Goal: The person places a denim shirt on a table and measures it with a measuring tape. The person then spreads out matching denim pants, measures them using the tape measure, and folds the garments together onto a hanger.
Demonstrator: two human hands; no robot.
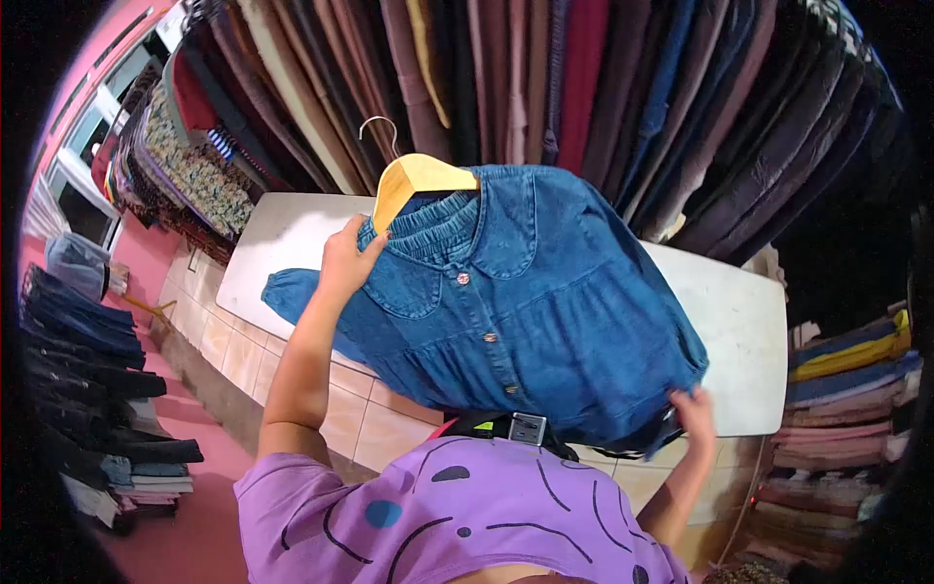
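A blue denim blouse point(574, 302) with a wide collar and front buttons lies partly over the white table point(749, 341), its lower part hanging toward me. In its neck sits a pale wooden hanger point(428, 175) with a metal hook pointing away from me. My left hand point(348, 258) is closed on the collar at the left shoulder, beside the hanger's arm. My right hand point(693, 414) is at the right cuff near the hem, its fingers bent against the denim. The left sleeve point(292, 292) lies on the table's left side.
A long row of hanging trousers point(516, 88) stands behind the table. Patterned garments point(199, 156) hang at the far left. Folded dark jeans point(83, 389) are at the left, and stacks of folded clothes point(837, 428) stand at the right. Tiled floor point(321, 399) shows below.
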